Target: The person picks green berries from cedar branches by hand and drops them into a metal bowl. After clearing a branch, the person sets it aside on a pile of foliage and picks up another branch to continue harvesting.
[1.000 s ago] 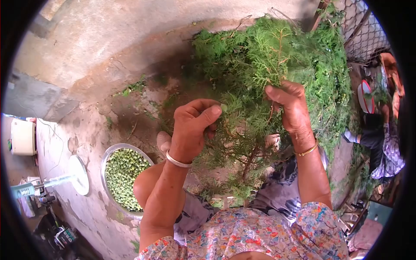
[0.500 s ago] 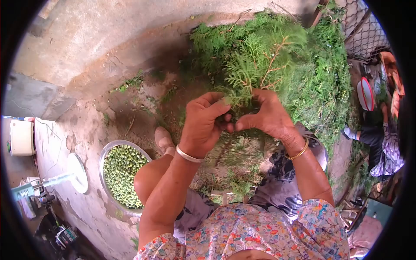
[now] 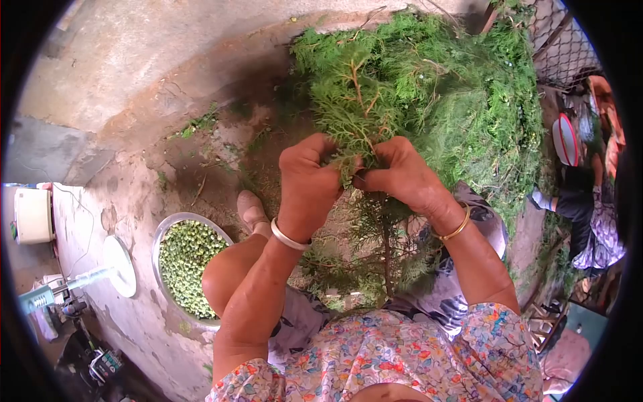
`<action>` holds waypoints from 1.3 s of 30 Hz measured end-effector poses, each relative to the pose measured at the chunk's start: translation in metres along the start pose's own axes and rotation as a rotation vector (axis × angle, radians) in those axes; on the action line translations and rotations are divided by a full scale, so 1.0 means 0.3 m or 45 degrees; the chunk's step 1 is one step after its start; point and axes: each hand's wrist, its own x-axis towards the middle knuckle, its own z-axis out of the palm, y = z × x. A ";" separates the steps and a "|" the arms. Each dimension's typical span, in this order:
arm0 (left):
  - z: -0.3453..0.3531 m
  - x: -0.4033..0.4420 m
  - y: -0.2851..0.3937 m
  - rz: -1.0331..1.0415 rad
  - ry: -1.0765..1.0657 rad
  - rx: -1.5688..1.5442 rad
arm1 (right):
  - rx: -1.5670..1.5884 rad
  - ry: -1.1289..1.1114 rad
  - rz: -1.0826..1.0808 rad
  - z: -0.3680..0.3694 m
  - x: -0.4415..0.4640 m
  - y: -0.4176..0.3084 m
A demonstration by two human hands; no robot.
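Observation:
A leafy green conifer branch (image 3: 356, 124), with flat sprays like arborvitae and a reddish-brown stem, is held up in front of me. Its darker woody stem (image 3: 386, 248) hangs down between my knees. My left hand (image 3: 309, 184) is closed around sprays on the branch's left side, fingertips partly hidden by leaves. From the right, my right hand (image 3: 410, 179) pinches the stem between thumb and curled fingers. The two hands are close together, almost touching at the thumbs.
A large pile of cut conifer branches (image 3: 482, 127) lies ahead and right. To my left stand a metal basin (image 3: 159, 268) full of small green cones (image 3: 191, 268) and a pale blue-and-white fan (image 3: 120, 266). Another person (image 3: 583, 214) sits at the far right.
The branch has swung left and its top now points up and left. Its lower stem shows more clearly below my hands. My right hand has closed onto the stem.

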 end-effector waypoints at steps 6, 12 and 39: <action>-0.015 -0.002 0.038 0.157 0.000 0.182 | 0.243 -0.047 -0.142 -0.014 -0.009 -0.009; -0.019 -0.015 0.070 0.211 -0.052 0.307 | 0.314 -0.107 -0.145 -0.029 -0.022 -0.014; -0.733 -0.364 0.288 0.364 0.741 -0.332 | 0.816 0.241 -0.379 -0.169 -0.102 0.058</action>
